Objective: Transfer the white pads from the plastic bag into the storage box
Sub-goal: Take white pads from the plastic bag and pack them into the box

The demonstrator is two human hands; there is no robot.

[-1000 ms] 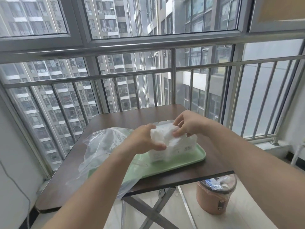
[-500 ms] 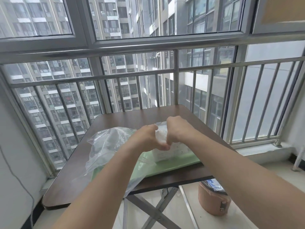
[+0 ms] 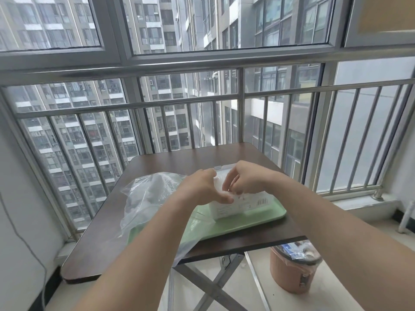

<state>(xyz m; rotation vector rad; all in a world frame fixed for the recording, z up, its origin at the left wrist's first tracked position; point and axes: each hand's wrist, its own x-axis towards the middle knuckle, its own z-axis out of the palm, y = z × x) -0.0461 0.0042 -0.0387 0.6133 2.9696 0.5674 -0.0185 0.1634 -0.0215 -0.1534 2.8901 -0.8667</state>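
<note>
A white translucent storage box (image 3: 240, 206) stands on a green tray (image 3: 267, 217) on the dark table. Both hands are over its open top. My left hand (image 3: 201, 189) curls round the white pads (image 3: 219, 180) from the left, its thumb lying along the box's front edge. From the right, my right hand (image 3: 246, 179) pinches the same pads with bent fingers. Only a strip of the pads shows between the hands. The clear plastic bag (image 3: 148, 198) lies crumpled on the left part of the tray, under my left forearm.
The brown folding table (image 3: 179, 158) stands against a metal railing (image 3: 157, 104) and window. A pinkish waste bin (image 3: 290, 272) with rubbish sits on the floor at the table's right front corner. The table's cross legs (image 3: 215, 288) show below its edge.
The stack of pads, held higher above the box a second ago, has come down into the box top. Both hands have drawn closer together over it.
</note>
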